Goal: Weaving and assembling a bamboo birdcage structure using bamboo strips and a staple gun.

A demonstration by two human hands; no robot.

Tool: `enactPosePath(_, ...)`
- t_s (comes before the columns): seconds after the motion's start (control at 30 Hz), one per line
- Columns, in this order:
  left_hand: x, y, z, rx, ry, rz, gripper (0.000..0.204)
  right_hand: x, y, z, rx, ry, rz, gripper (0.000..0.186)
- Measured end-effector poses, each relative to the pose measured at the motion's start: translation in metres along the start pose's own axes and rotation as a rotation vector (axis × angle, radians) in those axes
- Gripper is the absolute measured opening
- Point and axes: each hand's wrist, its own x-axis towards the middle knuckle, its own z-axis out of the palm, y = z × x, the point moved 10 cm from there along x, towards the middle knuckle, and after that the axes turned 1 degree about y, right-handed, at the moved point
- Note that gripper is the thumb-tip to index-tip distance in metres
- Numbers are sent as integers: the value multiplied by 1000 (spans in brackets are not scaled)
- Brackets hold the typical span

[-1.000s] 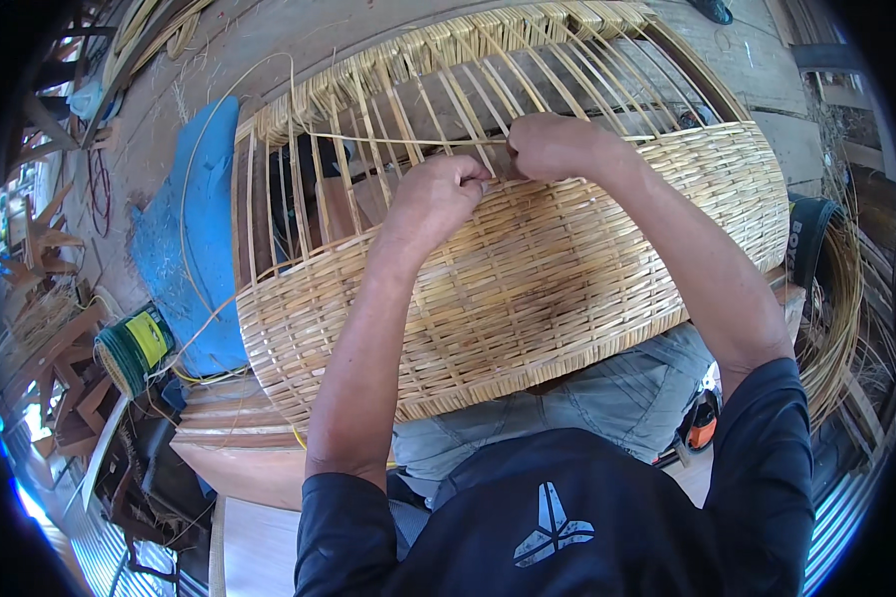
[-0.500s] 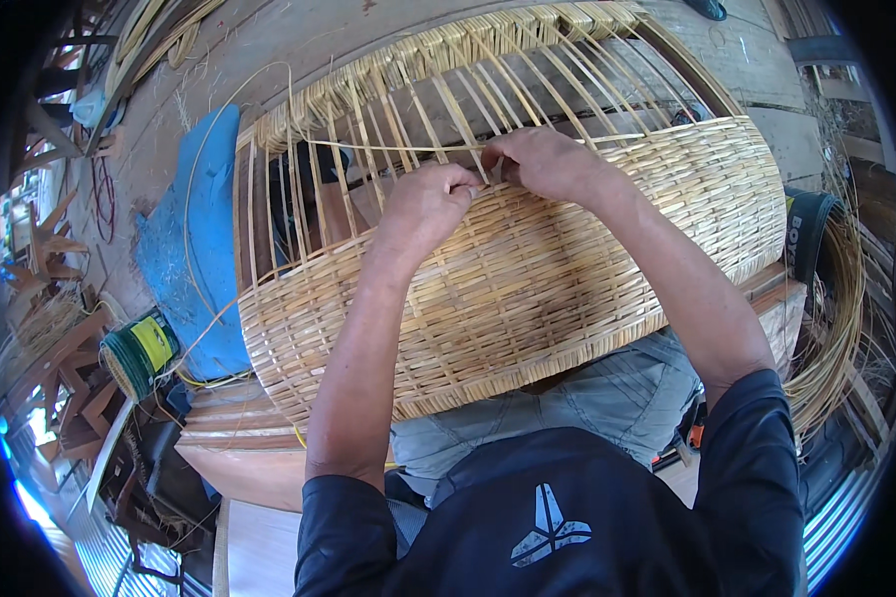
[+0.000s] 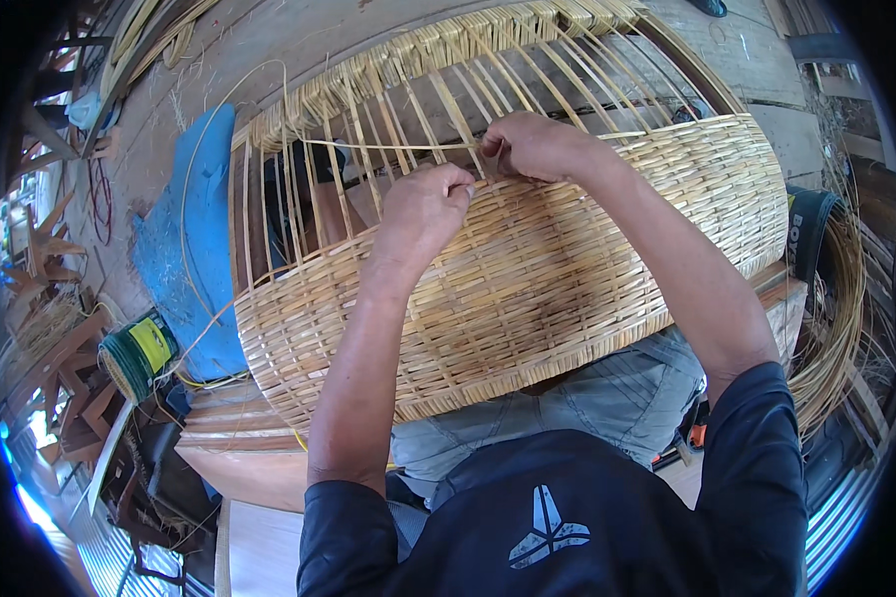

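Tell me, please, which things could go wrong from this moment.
The long, thin tan strand might snag or kink, as it seems to loop out over the straw-flecked blue sheet at the left.
The narrow, pale ribs could bend or crack if the left hand or right hand pushes hard, since both are close to them at the woven edge.
The wide, curved tan woven panel seems to lie over grey trousered legs, so it may shift if they move.
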Motion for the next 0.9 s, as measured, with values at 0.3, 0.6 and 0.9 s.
enactPosePath(0.3, 4, 0, 4, -35, -78, 61, 24, -18, -33, -1, -292, 185, -330, 25)
enactPosePath(0.6, 0, 7, 1, -18, -47, 70, 22, -40, 3, -57, 46, 320, -39, 20)
enactPosePath(0.9, -3, 10, -1, 31, -25, 61, 21, -29, 0, -22, 89, 64, -22, 28)
